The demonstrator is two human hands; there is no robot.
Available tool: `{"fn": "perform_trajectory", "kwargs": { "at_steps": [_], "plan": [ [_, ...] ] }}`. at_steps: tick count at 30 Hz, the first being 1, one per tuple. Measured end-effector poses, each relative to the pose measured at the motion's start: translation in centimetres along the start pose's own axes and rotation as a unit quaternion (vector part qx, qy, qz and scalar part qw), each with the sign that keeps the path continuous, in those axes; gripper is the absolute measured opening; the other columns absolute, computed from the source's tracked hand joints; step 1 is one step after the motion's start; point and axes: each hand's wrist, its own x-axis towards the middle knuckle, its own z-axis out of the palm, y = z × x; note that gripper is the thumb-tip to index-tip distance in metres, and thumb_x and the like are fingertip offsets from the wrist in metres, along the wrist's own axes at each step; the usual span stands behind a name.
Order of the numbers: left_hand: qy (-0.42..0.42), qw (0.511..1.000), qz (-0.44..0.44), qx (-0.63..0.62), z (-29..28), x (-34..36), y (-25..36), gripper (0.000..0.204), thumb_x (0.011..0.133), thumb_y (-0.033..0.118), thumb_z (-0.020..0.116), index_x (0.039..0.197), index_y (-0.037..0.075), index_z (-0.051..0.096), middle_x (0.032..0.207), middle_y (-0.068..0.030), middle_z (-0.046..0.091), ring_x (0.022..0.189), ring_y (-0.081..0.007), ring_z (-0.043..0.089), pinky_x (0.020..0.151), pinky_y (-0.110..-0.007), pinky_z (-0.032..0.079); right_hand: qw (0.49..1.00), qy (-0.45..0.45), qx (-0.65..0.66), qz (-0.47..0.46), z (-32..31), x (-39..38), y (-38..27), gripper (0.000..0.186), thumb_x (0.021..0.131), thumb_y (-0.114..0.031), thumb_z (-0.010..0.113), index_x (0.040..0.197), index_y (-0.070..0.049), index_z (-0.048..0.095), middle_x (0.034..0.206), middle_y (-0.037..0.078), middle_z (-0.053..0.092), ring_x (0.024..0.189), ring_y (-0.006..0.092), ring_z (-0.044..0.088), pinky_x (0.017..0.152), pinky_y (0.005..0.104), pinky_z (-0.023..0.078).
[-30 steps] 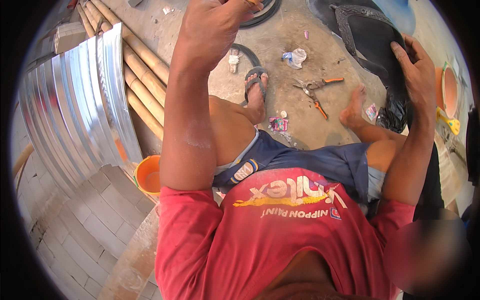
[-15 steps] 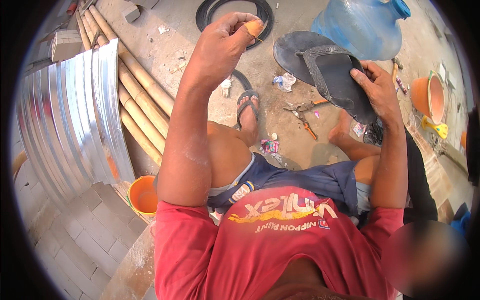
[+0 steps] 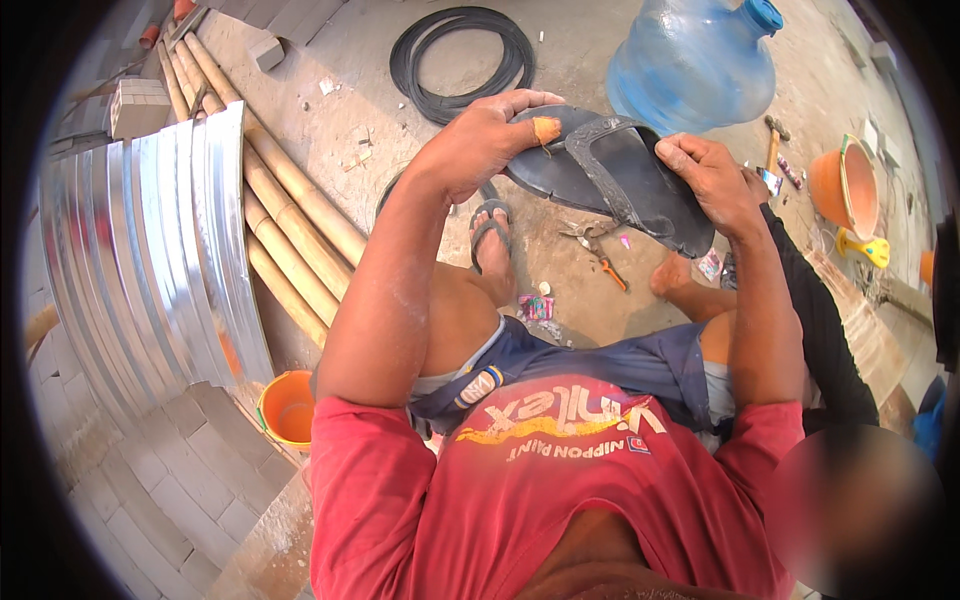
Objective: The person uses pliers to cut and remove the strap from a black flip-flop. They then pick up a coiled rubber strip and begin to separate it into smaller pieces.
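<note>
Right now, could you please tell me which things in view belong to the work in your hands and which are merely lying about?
Seemingly in use:
black sandal, in the right hand, left hand at its toe end
small orange piece at the left thumb

Apparently lying about:
orange-handled snips
black coil
blue bottle
bamboo poles
metal sheets

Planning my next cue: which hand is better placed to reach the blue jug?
Probably the right: the right hand looks nearer the blue jug, though it would have to release the black sandal. The left hand looks farther off, at the sandal's toe end.
</note>
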Motion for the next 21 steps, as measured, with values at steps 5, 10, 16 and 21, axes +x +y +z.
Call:
{"fn": "perform_trajectory", "kwargs": {
  "at_steps": [5,10,16,21],
  "plan": [
    [0.103,0.990,0.089,0.029,-1.5,0.7,-1.5,0.060,0.087,0.030,0.069,0.136,0.003,0.048,0.111,-0.0104,0.063,0.094,-0.0158,0.061,0.075,-0.029,0.052,0.970,0.175,-0.166,-0.038,-1.3,3.5,8.2,0.047,0.090,-0.034,0.062,0.126,-0.004,0.056,0.112,0.016,0.062,0.105,0.0285,0.058,0.091,0.0374,0.045],
    [0.140,0.986,0.091,-0.018,-1.6,0.2,0.9,0.049,0.086,0.022,0.069,0.126,-0.003,0.055,0.106,-0.0103,0.064,0.090,-0.0150,0.060,0.080,-0.029,0.049,0.928,-0.025,-0.357,0.108,2.0,3.7,18.1,0.074,0.075,-0.044,0.074,0.134,-0.006,0.049,0.126,0.021,0.052,0.113,0.0399,0.054,0.094,0.0408,0.046],
    [0.152,0.978,0.125,-0.070,-1.9,1.1,1.3,0.043,0.088,0.022,0.067,0.121,-0.004,0.058,0.101,-0.0068,0.064,0.090,-0.0124,0.057,0.081,-0.027,0.047,0.822,-0.167,-0.485,0.249,7.9,3.0,21.9,0.105,0.064,-0.059,0.078,0.148,-0.019,0.029,0.142,0.019,0.037,0.131,0.0362,0.040,0.104,0.0608,0.029],
    [0.176,0.975,0.124,-0.046,-1.4,1.5,1.4,0.036,0.088,0.015,0.065,0.119,-0.002,0.060,0.101,-0.0045,0.063,0.091,-0.0119,0.056,0.083,-0.027,0.046,0.808,-0.152,-0.547,0.155,13.9,3.7,25.2,0.122,0.057,-0.064,0.080,0.152,-0.022,0.016,0.154,0.017,0.019,0.141,0.0416,0.019,0.108,0.0643,0.018]
  ]
}}
